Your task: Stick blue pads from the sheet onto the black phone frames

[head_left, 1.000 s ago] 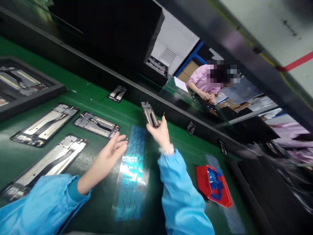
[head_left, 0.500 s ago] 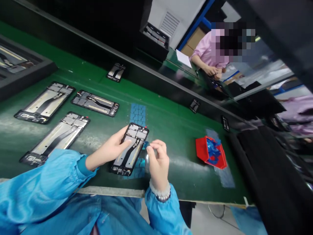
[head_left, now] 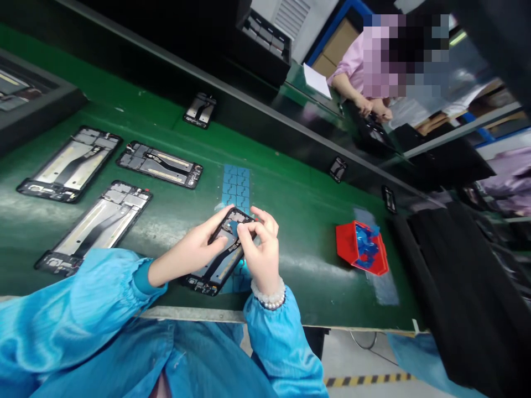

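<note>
An opened phone (head_left: 219, 270), its circuit board and black ribbon cable showing, lies tilted in my left hand (head_left: 204, 246). That hand grips the phone's left side, thumb across the inner face. My right hand (head_left: 263, 251) bends over the phone's upper part, thumb and finger pinched at a small blue adhesive piece (head_left: 234, 227) lying against the board area. Whether the piece is stuck down I cannot tell. Beneath and beyond the phone is a sheet of blue stickers (head_left: 236, 182) on the green table (head_left: 298, 243); the phone hides part of it.
To the left lie further opened phones: one upper left (head_left: 70, 164), one crosswise (head_left: 160, 165), one nearer me (head_left: 95, 226). A red bin (head_left: 346, 243) of blue film scraps stands right. A black tray (head_left: 37, 119) sits far left. A co-worker's hands (head_left: 373, 108) are across the divider.
My right hand has moved from the phone's right edge up and left over its upper board, bringing the blue piece onto it. My left hand still holds the phone.
</note>
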A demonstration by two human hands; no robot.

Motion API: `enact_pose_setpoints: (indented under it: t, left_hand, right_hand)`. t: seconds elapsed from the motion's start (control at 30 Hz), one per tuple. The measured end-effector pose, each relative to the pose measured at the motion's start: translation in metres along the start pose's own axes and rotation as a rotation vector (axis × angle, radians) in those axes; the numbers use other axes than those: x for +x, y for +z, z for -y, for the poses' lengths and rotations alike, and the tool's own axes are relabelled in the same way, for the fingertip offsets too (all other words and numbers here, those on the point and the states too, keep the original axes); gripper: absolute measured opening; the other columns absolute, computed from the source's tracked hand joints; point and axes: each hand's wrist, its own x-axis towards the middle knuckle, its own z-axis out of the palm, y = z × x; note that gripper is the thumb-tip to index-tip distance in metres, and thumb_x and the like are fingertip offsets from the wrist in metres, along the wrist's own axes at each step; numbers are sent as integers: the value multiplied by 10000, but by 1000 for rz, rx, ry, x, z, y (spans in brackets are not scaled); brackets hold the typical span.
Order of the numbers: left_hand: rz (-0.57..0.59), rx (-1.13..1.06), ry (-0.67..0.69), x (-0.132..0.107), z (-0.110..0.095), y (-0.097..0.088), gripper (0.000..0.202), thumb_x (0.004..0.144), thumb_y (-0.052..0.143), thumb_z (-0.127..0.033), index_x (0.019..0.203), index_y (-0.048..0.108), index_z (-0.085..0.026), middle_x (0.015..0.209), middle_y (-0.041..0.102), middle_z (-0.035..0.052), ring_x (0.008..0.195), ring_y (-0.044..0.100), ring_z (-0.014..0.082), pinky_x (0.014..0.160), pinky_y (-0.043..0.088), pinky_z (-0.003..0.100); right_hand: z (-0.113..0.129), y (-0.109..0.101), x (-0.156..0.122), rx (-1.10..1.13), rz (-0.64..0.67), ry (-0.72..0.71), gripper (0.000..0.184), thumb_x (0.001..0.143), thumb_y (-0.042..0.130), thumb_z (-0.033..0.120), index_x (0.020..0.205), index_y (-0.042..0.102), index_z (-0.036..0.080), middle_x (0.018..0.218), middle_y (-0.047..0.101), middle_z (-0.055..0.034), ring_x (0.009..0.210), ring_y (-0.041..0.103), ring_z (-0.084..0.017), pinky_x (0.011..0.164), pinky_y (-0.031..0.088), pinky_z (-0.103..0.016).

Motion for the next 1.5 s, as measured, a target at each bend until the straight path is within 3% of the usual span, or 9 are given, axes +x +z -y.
enact_pose_setpoints:
  t: [0.6,0.9,1.0,1.07,1.17,1.33,1.5]
  left_hand:
    - [44,13,-23,-1,-1,-1,644,866,484,-262,1469,259,-235,1411,485,28,1265,473,238,1020,424,326]
    - [25,-12,24,-2,-6,2,584,861,479,-233,1427,337,-214,1425,462,33,1273,459,221,1046,384,291]
    - [6,2,12,-1,-12,1,478,883,455,-261,1355,415,-202,1309,561,45,1171,540,209,986,428,282]
    - [-7,48,-22,-1,-16,0,394,905,428,-306,1283,465,-198,1114,651,35,1016,608,196,865,484,274]
    - [-56,152,-39,-1,-20,-1,316,923,395,-358,1164,515,-192,837,655,-6,784,622,170,701,486,257]
    - [-108,256,5,-3,-22,1,264,926,359,-334,1071,528,-192,910,667,16,840,627,178,708,460,254]
    - [-136,313,-19,-5,-22,2,265,924,357,-336,1082,511,-188,795,656,-7,709,619,168,644,444,251]
  right_hand:
    - [2,1,4,24,15,-3,198,779,617,280,592,618,216,903,592,-42,1007,480,-198,930,377,-385]
    - [3,1,3,-10,7,-29,196,784,609,254,594,615,207,875,588,-39,988,494,-189,909,398,-369]
    - [5,1,2,-34,-2,-55,190,785,608,233,597,610,206,869,587,-40,984,495,-189,903,407,-367]
    - [6,2,1,-53,-6,-79,187,786,610,222,600,605,205,870,585,-43,989,496,-191,904,410,-370]
    - [7,4,-1,-68,-9,-120,186,786,613,209,601,597,203,867,585,-47,990,503,-195,911,411,-378]
    - [10,3,-4,-98,-6,-136,179,797,612,227,621,612,202,868,588,-54,978,515,-198,899,421,-386]
    - [5,-4,-2,8,121,-121,208,860,529,256,693,635,194,957,589,-70,996,552,-187,899,443,-370]
